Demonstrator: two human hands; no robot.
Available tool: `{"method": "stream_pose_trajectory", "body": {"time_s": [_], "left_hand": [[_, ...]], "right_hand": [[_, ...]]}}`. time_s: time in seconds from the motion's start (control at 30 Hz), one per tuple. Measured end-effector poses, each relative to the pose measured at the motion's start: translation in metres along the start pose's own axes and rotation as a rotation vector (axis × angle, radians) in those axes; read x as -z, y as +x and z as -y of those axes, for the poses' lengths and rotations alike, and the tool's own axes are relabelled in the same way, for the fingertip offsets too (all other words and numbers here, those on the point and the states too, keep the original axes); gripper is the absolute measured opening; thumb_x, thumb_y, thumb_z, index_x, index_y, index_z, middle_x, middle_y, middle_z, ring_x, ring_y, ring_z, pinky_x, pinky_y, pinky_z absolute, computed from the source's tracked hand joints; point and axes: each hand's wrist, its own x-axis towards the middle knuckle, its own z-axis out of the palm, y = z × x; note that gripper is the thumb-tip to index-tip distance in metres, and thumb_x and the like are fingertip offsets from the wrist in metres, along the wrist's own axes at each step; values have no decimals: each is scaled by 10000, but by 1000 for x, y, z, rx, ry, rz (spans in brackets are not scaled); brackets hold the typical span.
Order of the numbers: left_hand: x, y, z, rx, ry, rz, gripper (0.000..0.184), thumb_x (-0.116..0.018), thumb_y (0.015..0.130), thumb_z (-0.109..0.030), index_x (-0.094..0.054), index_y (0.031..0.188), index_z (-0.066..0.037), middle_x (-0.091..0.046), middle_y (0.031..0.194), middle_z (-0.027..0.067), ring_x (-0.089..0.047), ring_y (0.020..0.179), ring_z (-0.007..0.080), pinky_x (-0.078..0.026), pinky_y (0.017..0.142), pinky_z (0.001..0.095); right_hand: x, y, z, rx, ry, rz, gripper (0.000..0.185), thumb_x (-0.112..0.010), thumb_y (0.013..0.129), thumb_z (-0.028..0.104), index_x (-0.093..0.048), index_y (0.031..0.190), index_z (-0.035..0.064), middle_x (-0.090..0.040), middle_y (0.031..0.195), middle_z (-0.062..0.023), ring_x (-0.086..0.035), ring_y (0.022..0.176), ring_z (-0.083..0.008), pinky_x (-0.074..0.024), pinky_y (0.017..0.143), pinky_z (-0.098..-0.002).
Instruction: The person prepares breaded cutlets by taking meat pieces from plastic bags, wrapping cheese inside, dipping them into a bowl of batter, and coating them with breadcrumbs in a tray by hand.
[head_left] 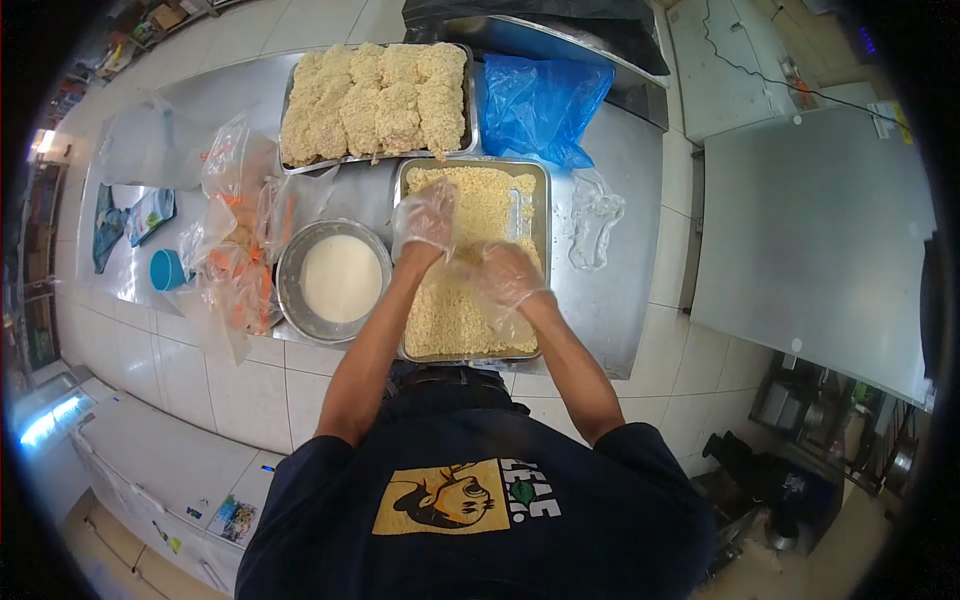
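Both my hands wear clear plastic gloves over a metal tray (545, 215) of coarse pale-yellow crumbs (465, 310). My left hand (428, 215) is at the tray's left side, its fingers stretched forward over the crumbs. Nearer the middle right is my right hand (508, 275), smeared by motion, its fingers hard to make out. Whether anything lies between the hands is unclear. Just left of the tray stands a metal bowl (287, 285) of creamy white batter (340, 278). Behind, a second tray (473, 105) holds several crumb-coated pieces (375, 100) in rows.
On the metal table (625, 270) lie a blue plastic bag (540, 105), a crumpled clear plastic piece (597, 220) and, at left, clear bags with orange marks (235, 240). A teal cup (167, 270) and a printed packet (151, 215) sit farther left.
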Motion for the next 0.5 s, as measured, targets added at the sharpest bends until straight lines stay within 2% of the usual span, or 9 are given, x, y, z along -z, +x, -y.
{"method": "stream_pose_trajectory", "body": {"time_s": [0.13,0.2,0.23,0.27,0.33,0.37,0.4,0.43,0.5], "left_hand": [[-18,35,20,-178,127,150,495,-374,961,-317,-397,1413,-116,-424,1433,151,-443,1277,324,-329,1090,386],[-9,49,-4,149,156,369,516,-363,955,-372,-425,1392,-106,-428,1428,161,-444,1278,322,-323,1090,396],[-18,52,1,87,214,249,520,-353,955,-424,-523,1314,-88,-513,1342,190,-497,1230,312,-351,1063,407],[-11,54,-6,84,215,259,520,-353,955,-424,-523,1314,-88,-513,1342,190,-497,1230,312,-351,1063,407],[7,56,-29,216,242,446,520,-402,944,-462,-636,1159,-50,-626,1169,207,-591,1085,338,-431,952,425],[-9,52,-23,213,241,460,520,-402,944,-462,-636,1159,-50,-626,1169,207,-591,1085,338,-431,952,425],[-35,49,-9,223,-151,230,494,-454,929,-449,-656,1103,-34,-651,1095,212,-619,1009,346,-450,890,441],[-49,48,0,229,-539,-8,471,-505,914,-436,-676,1047,-17,-675,1022,216,-646,932,354,-469,829,457],[-17,47,-13,290,-519,43,432,-551,897,-396,-672,1044,-7,-678,1008,214,-645,923,343,-466,821,442]], "right_hand": [[39,40,-22,-279,-1,-182,503,-544,898,425,-588,1163,0,-616,1068,-299,-600,1017,-431,-469,909,-481],[25,78,-52,-359,20,-138,553,-535,904,448,-558,1236,6,-618,1070,-298,-597,1041,-428,-470,911,-474],[25,83,-51,-366,26,-137,553,-535,904,448,-558,1236,6,-618,1070,-298,-597,1041,-428,-470,911,-474],[22,89,-45,-451,143,-137,568,-535,904,454,-550,1248,2,-632,1073,-264,-607,1042,-402,-475,909,-459],[-4,106,-47,-549,261,-125,582,-535,905,459,-541,1260,-2,-647,1075,-231,-617,1043,-376,-480,908,-443],[-40,121,-64,-568,679,-195,565,-551,900,451,-560,1246,5,-655,1066,-185,-621,1033,-343,-486,898,-422],[-57,129,-75,-565,1097,-275,547,-566,895,443,-578,1232,12,-662,1058,-139,-625,1022,-310,-491,889,-400],[-50,117,-71,-571,1102,-279,547,-566,895,443,-578,1232,12,-662,1058,-139,-625,1022,-310,-491,889,-400],[-29,91,-60,-358,1189,-233,497,-601,879,397,-598,1214,30,-652,1060,-81,-622,979,-242,-503,843,-352]]}}
